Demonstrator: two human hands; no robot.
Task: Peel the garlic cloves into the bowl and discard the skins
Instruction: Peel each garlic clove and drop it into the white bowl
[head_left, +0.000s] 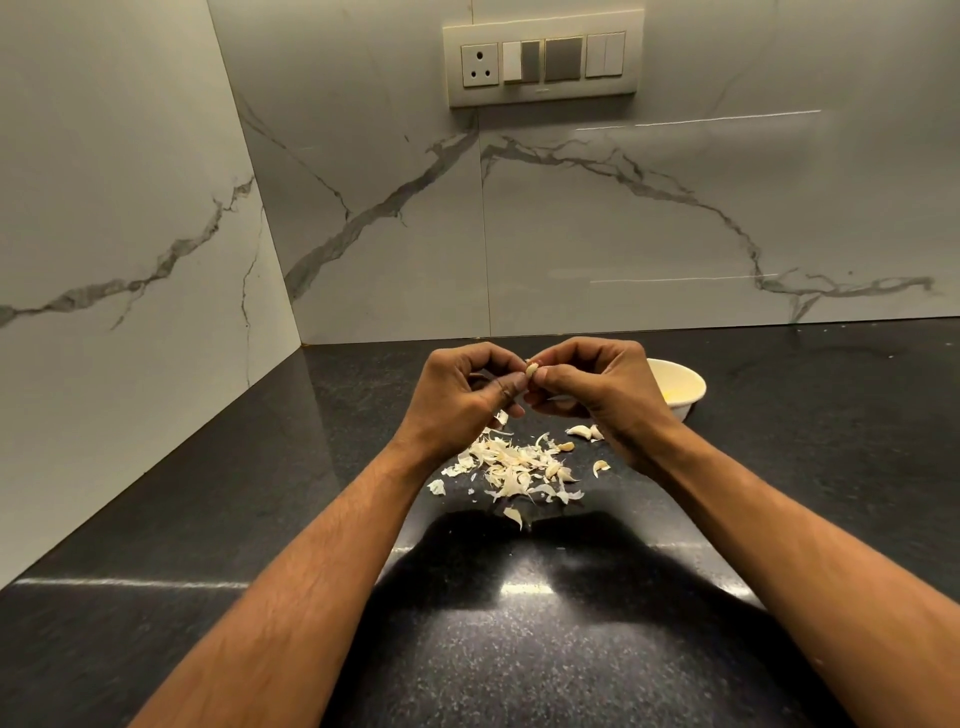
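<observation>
Over the skins (511, 467) on the bench (208, 519), left hand (467, 389) and right hand (597, 389), each grip pinched on one clove (531, 370), keep peelings clear of the bowl (680, 389).

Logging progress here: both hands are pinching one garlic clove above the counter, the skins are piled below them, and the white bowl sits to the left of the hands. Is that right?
Not quite: the head view shows the white bowl to the right of the hands, behind the right hand. The rest holds: the left hand and right hand pinch one garlic clove above the counter, with the skins piled below.
</observation>
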